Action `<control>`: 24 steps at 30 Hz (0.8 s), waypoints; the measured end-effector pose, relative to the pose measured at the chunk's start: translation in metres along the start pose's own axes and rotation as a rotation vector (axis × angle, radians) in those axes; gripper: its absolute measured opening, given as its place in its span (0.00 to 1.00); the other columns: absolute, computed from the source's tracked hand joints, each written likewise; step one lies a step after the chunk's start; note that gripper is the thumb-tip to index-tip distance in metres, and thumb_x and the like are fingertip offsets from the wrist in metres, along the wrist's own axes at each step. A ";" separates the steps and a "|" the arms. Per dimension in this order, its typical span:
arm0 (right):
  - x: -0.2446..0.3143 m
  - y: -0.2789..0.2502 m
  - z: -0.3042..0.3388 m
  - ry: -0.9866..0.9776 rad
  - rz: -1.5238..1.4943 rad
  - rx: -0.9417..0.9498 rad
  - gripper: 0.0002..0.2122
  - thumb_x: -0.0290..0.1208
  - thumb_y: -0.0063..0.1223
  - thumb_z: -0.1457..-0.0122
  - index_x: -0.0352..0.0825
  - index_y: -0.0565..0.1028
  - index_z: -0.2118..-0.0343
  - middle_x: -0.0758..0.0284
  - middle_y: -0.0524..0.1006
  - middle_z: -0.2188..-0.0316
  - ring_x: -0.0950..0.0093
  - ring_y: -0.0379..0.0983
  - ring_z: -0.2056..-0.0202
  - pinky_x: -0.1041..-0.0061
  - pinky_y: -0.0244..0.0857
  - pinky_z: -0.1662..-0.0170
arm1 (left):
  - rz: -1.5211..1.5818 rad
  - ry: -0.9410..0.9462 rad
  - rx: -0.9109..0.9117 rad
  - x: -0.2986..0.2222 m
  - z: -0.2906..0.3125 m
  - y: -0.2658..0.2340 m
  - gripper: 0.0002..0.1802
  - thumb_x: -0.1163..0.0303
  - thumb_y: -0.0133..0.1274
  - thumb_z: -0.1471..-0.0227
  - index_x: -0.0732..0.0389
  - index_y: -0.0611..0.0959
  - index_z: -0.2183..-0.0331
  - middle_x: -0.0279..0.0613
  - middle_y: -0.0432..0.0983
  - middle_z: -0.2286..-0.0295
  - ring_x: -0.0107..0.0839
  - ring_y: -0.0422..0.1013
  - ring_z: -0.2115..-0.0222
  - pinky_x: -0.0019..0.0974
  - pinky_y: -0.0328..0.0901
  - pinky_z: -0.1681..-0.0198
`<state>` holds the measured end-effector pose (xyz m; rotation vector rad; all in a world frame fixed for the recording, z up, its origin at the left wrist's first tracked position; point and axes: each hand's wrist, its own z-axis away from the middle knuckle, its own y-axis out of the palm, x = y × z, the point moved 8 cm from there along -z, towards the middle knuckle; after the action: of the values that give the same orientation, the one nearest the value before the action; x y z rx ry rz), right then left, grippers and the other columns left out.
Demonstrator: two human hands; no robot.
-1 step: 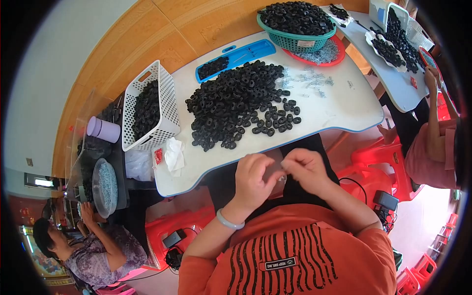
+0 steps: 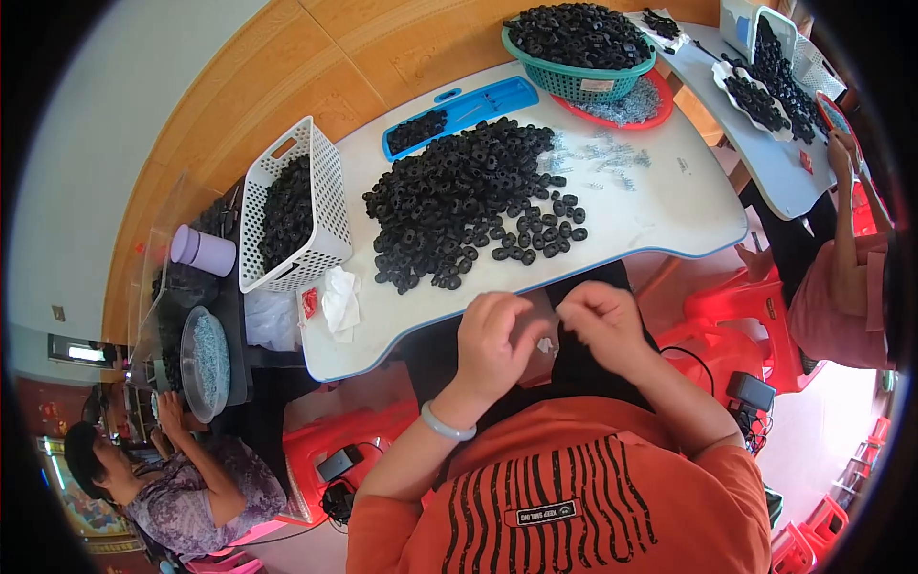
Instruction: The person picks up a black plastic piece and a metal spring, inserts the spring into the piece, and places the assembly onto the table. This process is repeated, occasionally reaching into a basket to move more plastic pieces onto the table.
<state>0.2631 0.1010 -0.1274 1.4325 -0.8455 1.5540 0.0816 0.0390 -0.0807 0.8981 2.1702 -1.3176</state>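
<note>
In front of my body, just past the table's near edge, both hands are raised and apart. My left hand, with a pale bangle on its wrist, has curved fingers and a gap between thumb and forefinger; I see nothing in it. My right hand has its fingers bent in to the thumb; whatever they may hold is too small or hidden. Nearest on the white table is a big pile of small black ring-shaped parts, with looser ones at its right. Small clear pieces lie behind.
A white perforated basket of black parts stands left, beside crumpled tissue. Behind are a blue tray and a green basket over a red basin. People sit at either side; red stools stand right.
My hands have drawn slightly apart, and the gap between my left thumb and forefinger looks wider. The things on the table have not moved.
</note>
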 end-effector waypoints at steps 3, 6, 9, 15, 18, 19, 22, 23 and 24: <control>-0.002 -0.041 -0.009 -0.016 -0.062 -0.159 0.09 0.31 0.62 0.30 0.34 0.83 0.68 0.76 0.79 0.74 0.89 0.69 0.75 0.84 0.62 0.72 | -0.089 -0.031 -0.049 0.045 -0.018 0.010 0.13 0.78 0.66 0.45 0.64 0.84 0.57 0.52 0.80 0.59 0.54 0.77 0.58 0.50 0.73 0.54; 0.001 -0.062 -0.009 -0.085 -0.143 -0.236 0.08 0.31 0.60 0.28 0.33 0.82 0.65 0.74 0.79 0.75 0.89 0.66 0.79 0.86 0.58 0.76 | -0.250 -0.001 -0.036 0.069 -0.036 0.017 0.17 0.77 0.65 0.44 0.65 0.85 0.52 0.51 0.79 0.54 0.53 0.76 0.54 0.50 0.74 0.51; 0.001 -0.071 -0.006 -0.099 -0.123 -0.250 0.09 0.32 0.60 0.28 0.33 0.82 0.64 0.74 0.78 0.75 0.89 0.66 0.80 0.87 0.58 0.76 | -0.436 0.037 0.076 0.073 -0.043 0.034 0.16 0.71 0.67 0.44 0.64 0.86 0.55 0.47 0.79 0.56 0.51 0.75 0.57 0.49 0.73 0.52; 0.021 -0.106 -0.008 -0.363 0.332 -0.364 0.05 0.25 0.66 0.35 0.31 0.80 0.67 0.69 0.80 0.73 0.75 0.76 0.73 0.75 0.68 0.70 | -0.390 0.062 -0.001 0.078 -0.031 0.029 0.09 0.74 0.65 0.43 0.64 0.86 0.59 0.49 0.81 0.58 0.51 0.78 0.58 0.49 0.74 0.54; 0.032 -0.124 -0.018 -0.525 0.655 -0.455 0.05 0.23 0.68 0.39 0.32 0.80 0.67 0.63 0.81 0.71 0.65 0.79 0.71 0.69 0.72 0.67 | -0.092 -0.115 -0.059 0.078 -0.027 0.015 0.07 0.75 0.62 0.36 0.66 0.87 0.57 0.50 0.84 0.62 0.46 0.81 0.64 0.41 0.75 0.59; 0.029 -0.131 -0.024 -0.541 0.752 -0.490 0.05 0.23 0.68 0.41 0.32 0.81 0.66 0.62 0.81 0.70 0.62 0.80 0.70 0.66 0.73 0.66 | -0.087 -0.111 -0.057 0.074 -0.025 0.016 0.07 0.75 0.62 0.36 0.66 0.87 0.57 0.50 0.84 0.62 0.46 0.81 0.64 0.41 0.75 0.59; 0.019 -0.135 -0.048 -0.583 0.973 -0.505 0.06 0.26 0.69 0.41 0.34 0.81 0.65 0.60 0.81 0.68 0.58 0.81 0.68 0.62 0.75 0.64 | 0.362 -0.404 -0.086 0.085 -0.003 0.019 0.10 0.73 0.60 0.32 0.67 0.87 0.53 0.40 0.84 0.63 0.25 0.77 0.65 0.31 0.72 0.61; 0.016 -0.132 -0.053 -0.606 1.096 -0.484 0.06 0.28 0.69 0.41 0.34 0.81 0.64 0.61 0.82 0.66 0.58 0.81 0.67 0.61 0.75 0.64 | 0.364 -0.403 -0.087 0.080 0.003 0.020 0.10 0.73 0.60 0.32 0.67 0.87 0.53 0.40 0.84 0.63 0.25 0.77 0.65 0.31 0.72 0.61; 0.018 -0.129 -0.055 -0.609 1.094 -0.478 0.06 0.28 0.69 0.41 0.34 0.81 0.64 0.61 0.82 0.66 0.58 0.81 0.67 0.61 0.75 0.64 | 0.494 -0.460 -0.093 0.070 0.008 0.020 0.11 0.74 0.60 0.31 0.67 0.86 0.51 0.39 0.84 0.62 0.23 0.77 0.66 0.29 0.72 0.61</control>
<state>0.3569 0.2074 -0.1242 1.0954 -2.4718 1.4118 0.0477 0.0597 -0.1421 0.9093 1.5201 -1.0404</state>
